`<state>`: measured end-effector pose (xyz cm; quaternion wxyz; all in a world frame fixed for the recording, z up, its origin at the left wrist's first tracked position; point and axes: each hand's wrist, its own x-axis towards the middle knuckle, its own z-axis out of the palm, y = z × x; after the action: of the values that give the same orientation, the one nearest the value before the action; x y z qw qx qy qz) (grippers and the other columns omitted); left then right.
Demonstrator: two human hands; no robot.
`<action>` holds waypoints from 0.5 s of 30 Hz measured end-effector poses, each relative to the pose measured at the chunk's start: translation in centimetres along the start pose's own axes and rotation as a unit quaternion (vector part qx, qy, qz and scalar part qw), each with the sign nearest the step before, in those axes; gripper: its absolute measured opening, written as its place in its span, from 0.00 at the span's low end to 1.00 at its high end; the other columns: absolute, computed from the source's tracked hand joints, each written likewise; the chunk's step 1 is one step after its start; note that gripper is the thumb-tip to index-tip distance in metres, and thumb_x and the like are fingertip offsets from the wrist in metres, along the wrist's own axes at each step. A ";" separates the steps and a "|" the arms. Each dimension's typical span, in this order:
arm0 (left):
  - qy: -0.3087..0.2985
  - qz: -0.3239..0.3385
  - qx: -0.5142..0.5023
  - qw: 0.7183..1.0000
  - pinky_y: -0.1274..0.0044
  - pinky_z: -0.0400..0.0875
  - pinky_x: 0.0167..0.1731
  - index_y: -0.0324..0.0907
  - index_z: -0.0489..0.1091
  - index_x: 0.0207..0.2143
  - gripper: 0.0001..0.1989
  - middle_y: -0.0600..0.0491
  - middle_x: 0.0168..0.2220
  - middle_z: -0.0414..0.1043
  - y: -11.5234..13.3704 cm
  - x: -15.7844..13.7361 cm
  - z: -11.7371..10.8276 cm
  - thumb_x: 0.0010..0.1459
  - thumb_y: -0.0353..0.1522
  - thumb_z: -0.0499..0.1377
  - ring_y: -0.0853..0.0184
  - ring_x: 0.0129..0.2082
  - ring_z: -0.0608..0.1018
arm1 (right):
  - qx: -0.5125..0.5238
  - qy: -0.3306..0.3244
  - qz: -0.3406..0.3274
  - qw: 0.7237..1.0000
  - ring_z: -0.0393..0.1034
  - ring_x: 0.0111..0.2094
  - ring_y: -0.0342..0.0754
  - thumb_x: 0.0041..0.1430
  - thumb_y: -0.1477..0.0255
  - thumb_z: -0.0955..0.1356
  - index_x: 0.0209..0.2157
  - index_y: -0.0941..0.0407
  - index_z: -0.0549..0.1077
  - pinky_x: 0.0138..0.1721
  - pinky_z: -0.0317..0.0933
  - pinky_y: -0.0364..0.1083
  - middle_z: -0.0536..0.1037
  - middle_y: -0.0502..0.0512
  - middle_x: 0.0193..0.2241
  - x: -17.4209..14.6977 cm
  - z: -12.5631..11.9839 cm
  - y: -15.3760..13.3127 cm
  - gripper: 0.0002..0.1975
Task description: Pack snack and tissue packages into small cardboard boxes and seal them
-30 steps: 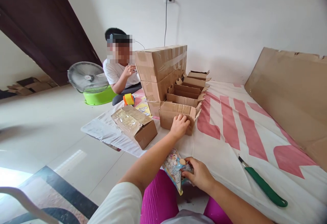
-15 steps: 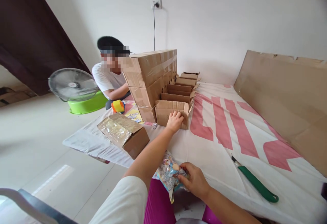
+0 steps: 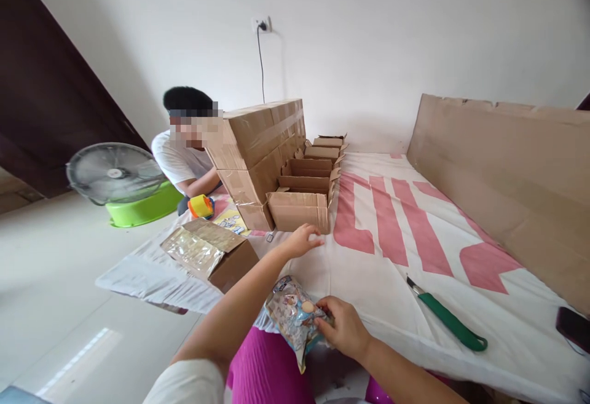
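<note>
Printed packet [image 3: 290, 308] is bang in the middle, held at the near edge of the red-and-white cloth [image 3: 364, 287], over purple trousers [image 3: 270, 367]; call it the centre of the clock, with twelve at the wall [image 3: 369, 41]. Watch the right hand [image 3: 341, 327]: it has the packet pinched by the side, thumb against fingers. Up at twelve, the left hand [image 3: 302, 241] is free, fingers loosely extended, right by the nearest open box [image 3: 299, 210]; whether they touch, I can't tell. Behind that box, more open boxes [image 3: 318, 169] line up towards the wall, and at eleven, alongside them, stands a stack of taped boxes [image 3: 262, 146]. Over to ten: a carton [image 3: 235, 264] with shiny tape on top, then a yellow-and-orange roll [image 3: 200, 206]. Round at three lies a green-handled cutter [image 3: 452, 321], a dark phone-like object [image 3: 574, 327] farther out. A big cardboard sheet [image 3: 498, 170] slants up at two. Beyond the stack, between ten and eleven, a co-worker [image 3: 179, 161] in white leans low, near a fan [image 3: 115, 173] and green basin [image 3: 147, 207].
</note>
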<state>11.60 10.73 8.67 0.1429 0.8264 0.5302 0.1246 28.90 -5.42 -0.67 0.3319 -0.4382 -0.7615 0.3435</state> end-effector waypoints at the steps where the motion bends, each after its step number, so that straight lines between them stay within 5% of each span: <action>1: -0.022 0.005 -0.014 1.000 0.73 0.69 0.47 0.45 0.72 0.43 0.15 0.50 0.44 0.74 -0.4 -1.8 -0.3 0.57 0.41 0.58 0.62 0.45 0.75 | 0.000 0.000 0.001 1.000 0.73 0.37 0.51 0.58 0.63 0.66 0.41 0.56 0.74 0.39 0.64 0.47 0.79 0.56 0.35 0.0 -0.1 -0.1 0.13; 4: -0.059 -0.027 -0.034 0.997 0.71 0.70 0.47 0.43 0.71 0.49 0.23 0.46 0.48 0.75 -2.1 -7.9 -0.6 0.56 0.46 0.56 0.59 0.46 0.77 | -0.002 0.005 0.008 1.000 0.73 0.38 0.50 0.56 0.69 0.67 0.41 0.56 0.74 0.40 0.64 0.47 0.79 0.56 0.36 -0.1 -0.2 -0.2 0.11; 8: -0.066 -0.166 -0.068 0.982 0.67 0.65 0.54 0.40 0.67 0.53 0.34 0.42 0.54 0.72 -3.7 -14.4 0.7 0.50 0.52 0.57 0.52 0.53 0.74 | -0.005 0.009 0.018 1.000 0.73 0.37 0.50 0.54 0.70 0.69 0.41 0.55 0.74 0.41 0.64 0.46 0.79 0.55 0.36 -0.1 0.1 -0.2 0.11; 11: -0.037 -0.234 -0.089 0.968 0.65 0.66 0.53 0.38 0.66 0.54 0.39 0.40 0.54 0.72 -3.7 -16.6 2.2 0.45 0.54 0.60 0.49 0.55 0.73 | 0.013 0.016 0.022 1.000 0.73 0.37 0.49 0.52 0.71 0.70 0.41 0.55 0.73 0.41 0.65 0.47 0.78 0.54 0.35 0.0 0.1 -0.2 0.13; 15: 0.012 -0.285 -0.184 0.941 0.66 0.72 0.44 0.40 0.70 0.46 0.36 0.46 0.42 0.79 -2.9 -17.0 3.7 0.39 0.54 0.63 0.50 0.44 0.79 | 0.044 0.096 0.050 0.993 0.71 0.37 0.49 0.52 0.66 0.70 0.43 0.55 0.71 0.41 0.65 0.47 0.75 0.54 0.35 -1.1 -1.6 0.5 0.17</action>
<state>3.56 -4.01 3.28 0.3153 0.5985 0.7132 0.1838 30.88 -5.87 -0.48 0.4052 -0.4918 -0.6870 0.3494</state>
